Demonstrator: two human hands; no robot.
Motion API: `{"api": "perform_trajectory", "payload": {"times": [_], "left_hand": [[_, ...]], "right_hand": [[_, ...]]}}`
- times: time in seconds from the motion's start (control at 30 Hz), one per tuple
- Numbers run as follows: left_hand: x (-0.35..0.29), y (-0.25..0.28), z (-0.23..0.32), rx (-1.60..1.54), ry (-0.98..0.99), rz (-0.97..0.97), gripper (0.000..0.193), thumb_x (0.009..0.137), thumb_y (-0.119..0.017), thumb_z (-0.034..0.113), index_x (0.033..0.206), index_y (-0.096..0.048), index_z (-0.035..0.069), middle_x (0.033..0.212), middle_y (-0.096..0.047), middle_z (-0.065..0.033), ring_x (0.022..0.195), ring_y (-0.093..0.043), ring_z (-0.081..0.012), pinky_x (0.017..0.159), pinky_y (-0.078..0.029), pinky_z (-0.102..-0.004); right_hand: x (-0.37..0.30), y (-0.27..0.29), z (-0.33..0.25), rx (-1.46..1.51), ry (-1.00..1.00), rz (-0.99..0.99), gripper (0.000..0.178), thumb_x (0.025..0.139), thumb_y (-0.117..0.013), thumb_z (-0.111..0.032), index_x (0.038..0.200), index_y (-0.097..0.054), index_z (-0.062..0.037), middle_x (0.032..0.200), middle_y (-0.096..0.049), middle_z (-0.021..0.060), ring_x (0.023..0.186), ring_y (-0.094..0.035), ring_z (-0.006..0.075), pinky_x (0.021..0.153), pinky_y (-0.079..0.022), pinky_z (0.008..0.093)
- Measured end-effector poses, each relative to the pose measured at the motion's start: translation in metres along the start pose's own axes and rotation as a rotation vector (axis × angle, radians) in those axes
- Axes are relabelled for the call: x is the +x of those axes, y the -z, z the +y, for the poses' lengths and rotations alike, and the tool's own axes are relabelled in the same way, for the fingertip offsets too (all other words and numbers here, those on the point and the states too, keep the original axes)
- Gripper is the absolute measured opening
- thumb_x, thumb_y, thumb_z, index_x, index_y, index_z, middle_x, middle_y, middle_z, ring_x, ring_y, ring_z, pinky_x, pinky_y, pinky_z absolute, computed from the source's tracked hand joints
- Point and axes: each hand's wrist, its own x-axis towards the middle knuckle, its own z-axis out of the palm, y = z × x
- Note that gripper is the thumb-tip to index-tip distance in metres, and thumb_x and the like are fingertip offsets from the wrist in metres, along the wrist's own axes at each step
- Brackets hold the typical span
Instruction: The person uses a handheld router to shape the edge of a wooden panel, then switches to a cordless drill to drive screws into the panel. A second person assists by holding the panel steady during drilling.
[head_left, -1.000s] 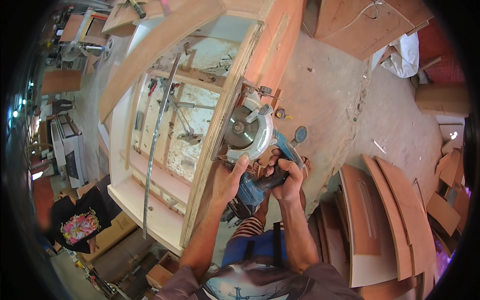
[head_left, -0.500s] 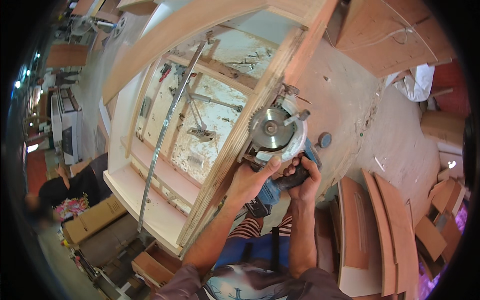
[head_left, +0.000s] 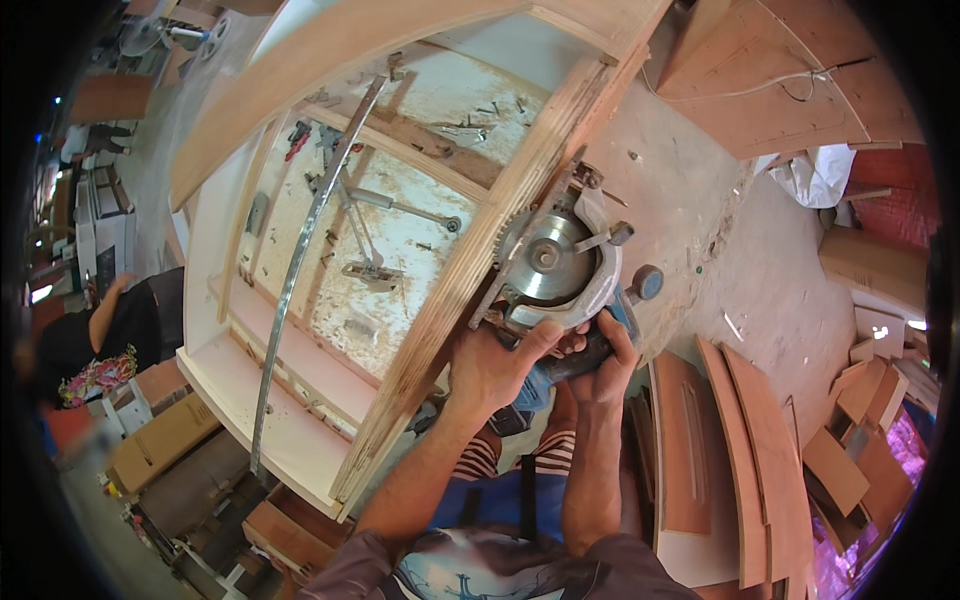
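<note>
I hold a blue and black cordless circular saw [head_left: 548, 257] with both hands, beside the plywood-edged rail [head_left: 455, 300] of a wooden frame. Its round toothed blade and metal base plate face up toward me. My left hand [head_left: 490, 368] grips the front of the saw at the base plate, with the thumb on the metal rim. Around the black rear handle is my right hand [head_left: 606, 368], its fingers partly hidden by the saw. Whether the blade side touches the rail, I cannot tell.
A long metal straightedge [head_left: 318, 195] lies across the frame, over hinges, screws and sawdust on its inner panel [head_left: 400, 330]. Curved wooden boards [head_left: 690, 450] lean at the lower right. A cable lies on a brown panel [head_left: 780, 70]. Another person [head_left: 110, 330] is at the left.
The saw has tilted slightly, and its base plate's edge now crosses the left side of the blade. Both hands keep their grip. The frame has shifted left in view; the other person's arm has risen.
</note>
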Motion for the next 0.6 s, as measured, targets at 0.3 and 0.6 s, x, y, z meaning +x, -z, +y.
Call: {"api": "perform_trajectory", "payload": {"times": [0.3,0.6], "left_hand": [[-0.035,0.01,-0.032,0.114,0.061,0.123,0.071,0.097,-0.073,0.063,0.116,-0.075,-0.005,0.106,-0.078,-0.0117,0.1,-0.071,-0.0201,0.089,-0.055,-0.0384],[-0.05,0.029,-0.052,0.155,0.128,0.118,0.071,0.097,-0.073,0.061,0.119,-0.071,-0.006,0.113,-0.076,-0.0122,0.106,-0.069,-0.0216,0.093,-0.054,-0.0396]], "right_hand": [[-0.024,-0.004,0.017,-0.004,-0.004,0.03,0.019,0.099,-0.062,-0.008,0.112,-0.066,0.0044,0.084,-0.07,0.0141,0.065,-0.065,0.0227,0.062,-0.058,0.0369],[-0.041,0.004,0.042,0.031,-0.017,0.052,0.021,0.099,-0.062,-0.007,0.116,-0.065,0.0047,0.086,-0.068,0.0127,0.067,-0.064,0.0216,0.065,-0.058,0.0363]]}}
